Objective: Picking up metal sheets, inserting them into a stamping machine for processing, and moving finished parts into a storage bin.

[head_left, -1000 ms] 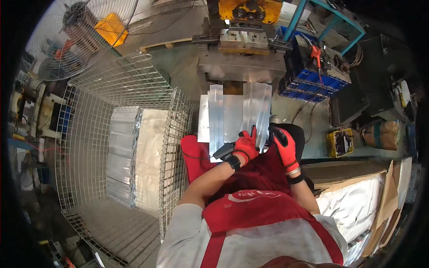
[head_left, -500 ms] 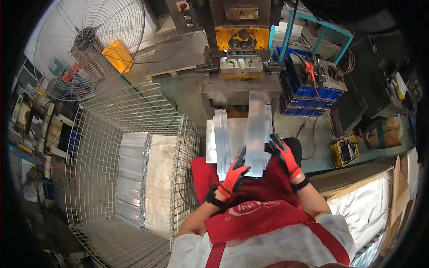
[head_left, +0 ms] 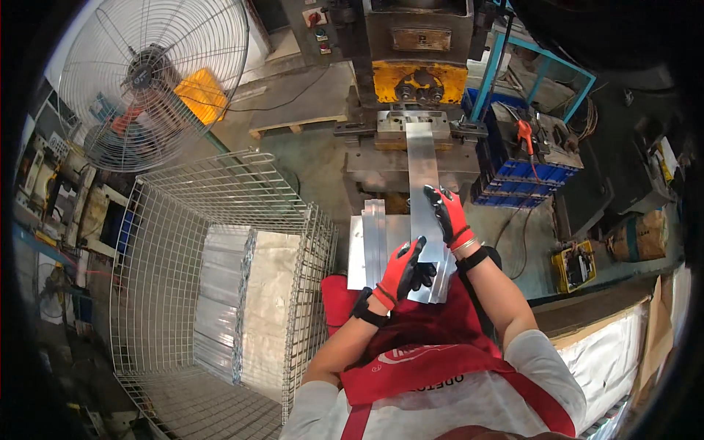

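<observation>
Metal strip (head_left: 422,165) points away from us at 12 o'clock, with our two hands at its near part.
Its long axis runs from about 6 o'clock to 12 o'clock, and in our view its far end overlaps the press block (head_left: 393,127); whether they touch, we cannot tell. Our right hand (head_left: 450,216) is at the 3 o'clock edge, nearer to the block; our left hand (head_left: 400,273) is at the 7 o'clock corner. The hands are apart from each other, but how firmly their fingers close on the strip, we cannot tell. Under it, bent sheets (head_left: 375,238) lie toward us.
</observation>
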